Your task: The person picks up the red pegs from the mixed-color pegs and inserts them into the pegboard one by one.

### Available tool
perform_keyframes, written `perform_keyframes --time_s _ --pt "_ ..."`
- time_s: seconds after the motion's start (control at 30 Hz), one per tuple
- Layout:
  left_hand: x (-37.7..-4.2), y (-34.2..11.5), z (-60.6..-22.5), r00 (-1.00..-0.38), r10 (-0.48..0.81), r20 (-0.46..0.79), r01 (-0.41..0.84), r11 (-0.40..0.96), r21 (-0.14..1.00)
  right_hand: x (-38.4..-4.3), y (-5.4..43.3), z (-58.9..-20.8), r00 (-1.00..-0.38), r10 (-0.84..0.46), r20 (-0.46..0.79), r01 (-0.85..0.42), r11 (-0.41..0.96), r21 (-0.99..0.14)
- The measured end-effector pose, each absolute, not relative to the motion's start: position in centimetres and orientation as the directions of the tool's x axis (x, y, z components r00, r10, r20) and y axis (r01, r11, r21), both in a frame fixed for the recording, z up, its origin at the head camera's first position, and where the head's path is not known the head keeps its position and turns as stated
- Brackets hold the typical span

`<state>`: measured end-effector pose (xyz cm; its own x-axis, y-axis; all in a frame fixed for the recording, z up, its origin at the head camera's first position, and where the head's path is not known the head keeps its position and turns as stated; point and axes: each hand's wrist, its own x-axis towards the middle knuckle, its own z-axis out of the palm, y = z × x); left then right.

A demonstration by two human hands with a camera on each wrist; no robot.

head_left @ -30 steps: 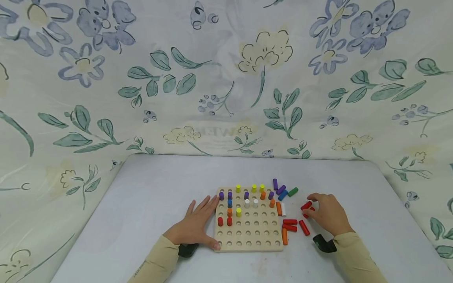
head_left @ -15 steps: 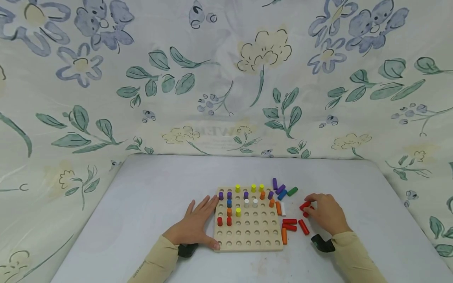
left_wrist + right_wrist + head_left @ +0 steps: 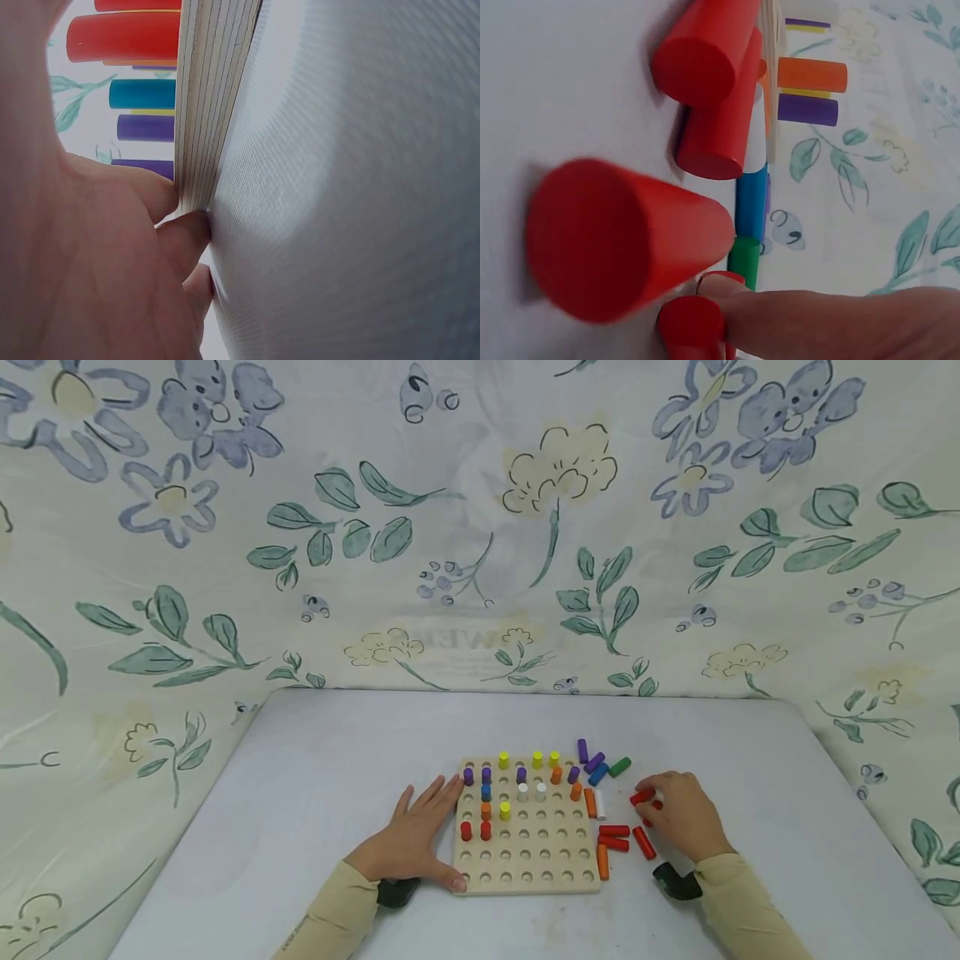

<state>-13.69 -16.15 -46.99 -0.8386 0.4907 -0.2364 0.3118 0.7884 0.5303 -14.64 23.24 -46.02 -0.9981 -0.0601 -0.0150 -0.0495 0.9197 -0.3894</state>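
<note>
A wooden pegboard (image 3: 536,865) with rows of round holes bears upright coloured pegs, mostly in its far and left parts. My left hand (image 3: 411,841) lies spread along the left side, thumb on the near left corner. In the left wrist view its fingertips touch the layered board edge (image 3: 214,105) at the table. Right of the board, my right hand (image 3: 686,817) pinches a red peg (image 3: 640,797) between thumb and fingers. A second red peg (image 3: 691,326) lies by the thumb (image 3: 817,319) in the right wrist view, partly hidden by it in the head view.
Loose red pegs (image 3: 615,831) lie between board and right hand. Orange pegs (image 3: 603,862) and a white one (image 3: 600,803) lie along the board's right edge. Purple, blue and green pegs (image 3: 620,767) lie at its far right corner. Floral cloth (image 3: 480,527) hangs behind the white table (image 3: 300,760).
My right hand has shifted slightly left with the red pegs at its fingertips. The left hand and the board have stayed put.
</note>
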Motion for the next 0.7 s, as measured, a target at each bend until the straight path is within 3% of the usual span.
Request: perform_keyframes --time_s 0.7 --pt "-13.71 -16.15 -47.10 -0.842 0.485 -0.236 0.307 0.791 0.529 -14.69 23.05 -46.71 -0.991 -0.130 0.036 -0.135 0.928 -0.348"
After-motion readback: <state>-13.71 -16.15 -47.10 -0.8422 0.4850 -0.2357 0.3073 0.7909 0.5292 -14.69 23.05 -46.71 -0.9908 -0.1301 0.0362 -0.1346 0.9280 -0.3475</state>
